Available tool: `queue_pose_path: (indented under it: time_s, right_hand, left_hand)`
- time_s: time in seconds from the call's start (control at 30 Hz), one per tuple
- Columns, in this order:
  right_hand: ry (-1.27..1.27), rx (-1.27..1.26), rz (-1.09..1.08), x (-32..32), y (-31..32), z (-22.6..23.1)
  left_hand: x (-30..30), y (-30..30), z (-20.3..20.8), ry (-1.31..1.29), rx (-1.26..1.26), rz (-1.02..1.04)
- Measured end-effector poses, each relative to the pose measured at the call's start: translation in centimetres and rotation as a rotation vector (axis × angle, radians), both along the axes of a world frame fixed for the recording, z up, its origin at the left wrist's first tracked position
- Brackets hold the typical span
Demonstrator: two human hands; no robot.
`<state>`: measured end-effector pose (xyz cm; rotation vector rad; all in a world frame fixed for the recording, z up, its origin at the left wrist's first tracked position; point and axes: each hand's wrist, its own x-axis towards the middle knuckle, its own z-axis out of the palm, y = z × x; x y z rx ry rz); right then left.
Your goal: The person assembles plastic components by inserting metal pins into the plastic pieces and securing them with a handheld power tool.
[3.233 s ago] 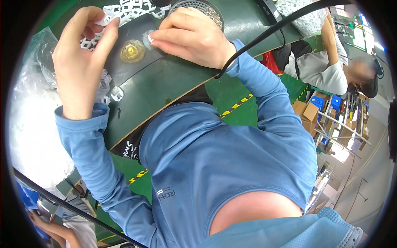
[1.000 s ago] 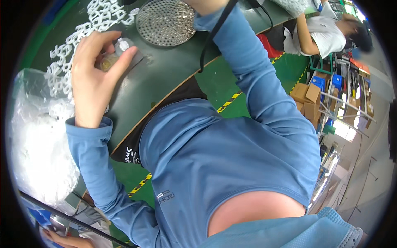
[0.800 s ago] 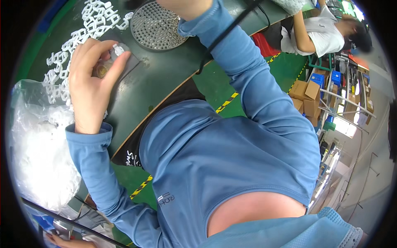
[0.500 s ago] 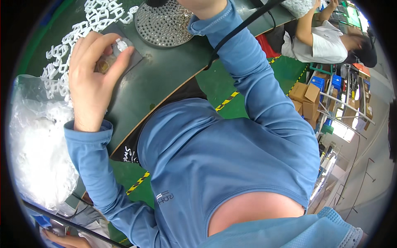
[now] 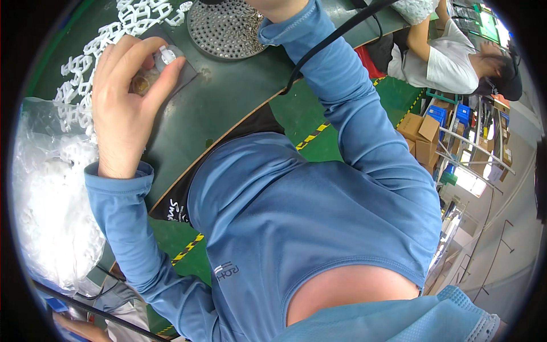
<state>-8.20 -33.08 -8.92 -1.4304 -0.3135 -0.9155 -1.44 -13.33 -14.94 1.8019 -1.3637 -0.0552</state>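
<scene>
Head view: white piece [image 5: 167, 56], small, blocky, pinched in left hand [image 5: 121, 102].

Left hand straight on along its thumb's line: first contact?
Past the small white plastic part between thumb and forefinger, the left hand would likely meet the round, grey, perforated tray of small, shiny metal pieces. Hand height is unclear; it might pass above.

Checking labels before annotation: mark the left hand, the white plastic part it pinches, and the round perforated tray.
Left hand [image 5: 121, 98]: head view, back of the hand.
White plastic part [image 5: 167, 56]: head view, its exposed face.
Round perforated tray [image 5: 209, 27]: head view, bare holed surface.
</scene>
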Motion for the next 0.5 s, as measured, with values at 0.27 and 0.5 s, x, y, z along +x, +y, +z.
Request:
queue_pose_path:
  time_s: [0.27,0.5]
  right_hand:
    - [0.009,0.051,-0.005,-0.5,0.5,1.0]
    - [0.19,0.26,0.071,-1.6,3.7,2.4]
  left_hand:
    - [-0.2,0.2,0.1,0.022,-0.02,0.005]
    - [-0.1,0.3,-0.3,0.009,-0.036,0.001]
